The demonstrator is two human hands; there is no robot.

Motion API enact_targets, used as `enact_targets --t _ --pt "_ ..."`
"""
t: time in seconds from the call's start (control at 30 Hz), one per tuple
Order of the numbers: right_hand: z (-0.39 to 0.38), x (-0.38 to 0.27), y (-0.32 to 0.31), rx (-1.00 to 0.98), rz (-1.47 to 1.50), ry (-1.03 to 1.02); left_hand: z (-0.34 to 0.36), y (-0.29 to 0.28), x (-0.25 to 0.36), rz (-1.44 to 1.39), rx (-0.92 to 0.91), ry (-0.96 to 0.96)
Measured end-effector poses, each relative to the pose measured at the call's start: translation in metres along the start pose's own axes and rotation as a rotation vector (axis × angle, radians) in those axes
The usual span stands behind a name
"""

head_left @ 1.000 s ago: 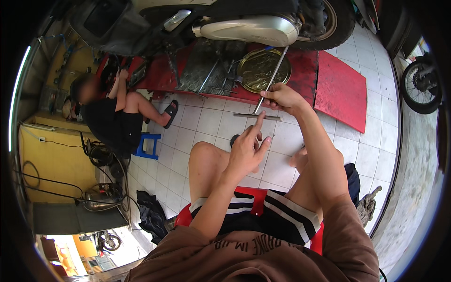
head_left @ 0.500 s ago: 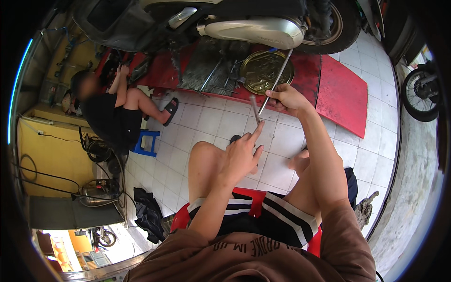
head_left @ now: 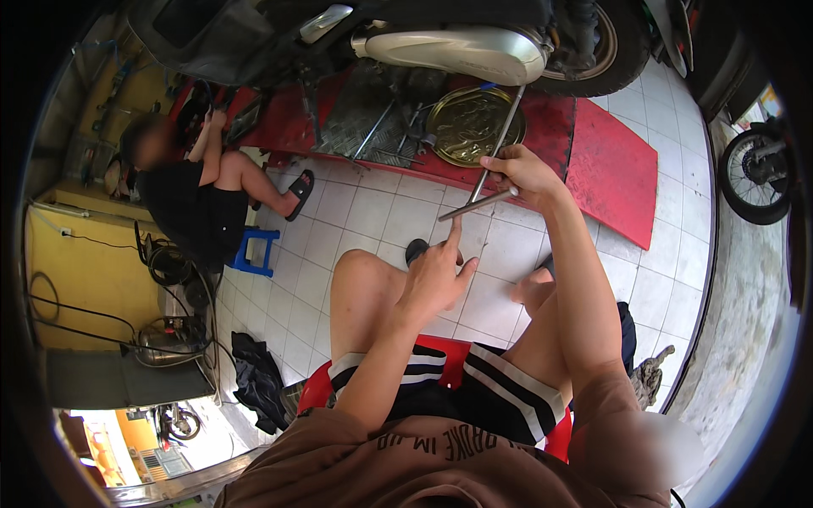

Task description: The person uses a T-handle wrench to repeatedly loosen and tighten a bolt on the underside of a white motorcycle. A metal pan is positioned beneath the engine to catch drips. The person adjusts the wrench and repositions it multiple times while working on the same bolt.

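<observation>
My right hand (head_left: 522,173) grips a long metal T-handle wrench (head_left: 498,144), its shaft rising toward the motorcycle (head_left: 440,38) and its short crossbar sticking out left below my fist. My left hand (head_left: 436,275) is raised just below that crossbar, index finger stretched up and nearly touching its tip, the other fingers loosely curled, nothing in it. I sit on a red stool (head_left: 449,351) with bare knees apart.
A round brass-coloured tray (head_left: 470,127) lies on the red lift ramp (head_left: 610,161) under the motorcycle. Another person (head_left: 199,199) sits on a small blue stool (head_left: 254,250) at the left. A dark cloth (head_left: 258,381) lies on the white tiled floor. Another motorcycle wheel (head_left: 758,173) is at right.
My right hand has swung the wrench more upright, its shaft now toward the motorcycle. My left hand has kept its index finger at the crossbar tip.
</observation>
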State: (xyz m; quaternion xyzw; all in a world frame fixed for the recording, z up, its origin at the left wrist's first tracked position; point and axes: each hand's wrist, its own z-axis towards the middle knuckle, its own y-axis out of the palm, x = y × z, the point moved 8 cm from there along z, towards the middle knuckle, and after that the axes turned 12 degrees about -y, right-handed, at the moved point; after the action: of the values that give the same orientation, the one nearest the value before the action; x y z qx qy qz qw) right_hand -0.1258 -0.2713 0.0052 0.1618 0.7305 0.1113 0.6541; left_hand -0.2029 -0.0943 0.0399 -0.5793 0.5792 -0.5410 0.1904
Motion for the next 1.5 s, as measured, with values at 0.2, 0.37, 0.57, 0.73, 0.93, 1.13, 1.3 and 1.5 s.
enact_targets --t 0.2,0.37,0.57,0.73,0.93,1.13,1.3,1.5 --pt "0.002 -0.002 0.005 -0.122 0.083 0.032 -0.006 -0.027 0.033 -0.436 -0.018 0.215" --pt "-0.001 -0.002 -0.005 -0.045 -0.083 0.041 -0.01 0.0 0.028 -0.127 -0.18 0.227" --pt "-0.001 -0.004 0.001 -0.002 -0.062 0.024 0.009 -0.024 0.006 -0.497 0.1 0.054" --pt "0.008 0.007 -0.01 -0.044 -0.035 0.029 -0.006 -0.009 0.044 -0.505 -0.125 0.239" --pt "0.002 -0.003 -0.004 0.042 -0.056 0.013 0.009 0.015 -0.004 -0.365 -0.038 -0.084" --pt "0.004 -0.002 -0.009 -0.001 -0.039 0.017 -0.007 -0.023 0.054 -0.597 -0.035 0.281" --pt "-0.001 -0.004 -0.008 0.053 -0.143 0.007 0.007 0.017 0.011 -0.364 -0.129 0.065" --pt "0.004 -0.002 -0.009 0.005 -0.111 0.014 0.011 -0.024 0.025 -0.762 -0.027 0.143"
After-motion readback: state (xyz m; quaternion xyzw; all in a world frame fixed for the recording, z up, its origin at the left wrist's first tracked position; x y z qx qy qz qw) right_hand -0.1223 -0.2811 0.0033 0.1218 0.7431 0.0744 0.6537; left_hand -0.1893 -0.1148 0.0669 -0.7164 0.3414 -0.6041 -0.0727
